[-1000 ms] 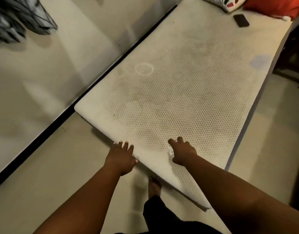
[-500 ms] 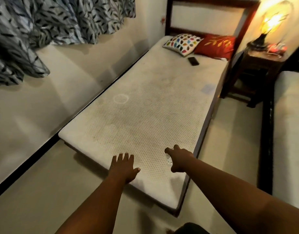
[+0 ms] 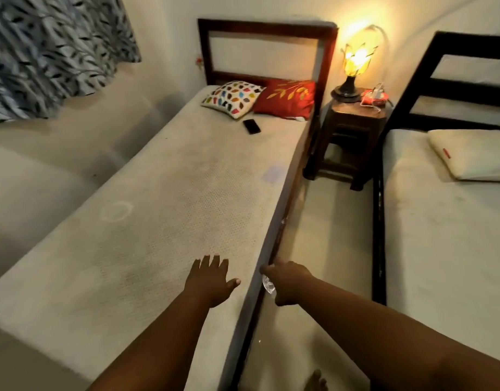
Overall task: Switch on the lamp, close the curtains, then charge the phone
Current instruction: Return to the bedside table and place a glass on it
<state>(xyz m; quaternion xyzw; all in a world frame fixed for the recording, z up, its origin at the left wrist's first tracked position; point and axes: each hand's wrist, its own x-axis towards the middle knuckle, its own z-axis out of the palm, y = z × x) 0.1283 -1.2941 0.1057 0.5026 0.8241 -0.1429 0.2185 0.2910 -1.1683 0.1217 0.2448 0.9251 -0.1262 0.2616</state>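
Between two beds your lit lamp glows on the nightstand. Your phone lies on the left mattress beside the pillows. Your left hand spreads flat there; your right hand curls around something small and clear. Curtains hang upper left.

Both bare forearms reached forward from the lower edge of the view. The left hand lay palm down, fingers straight and spread, thumb out to the right. The right hand was curled, its grip closed around a small clear object.
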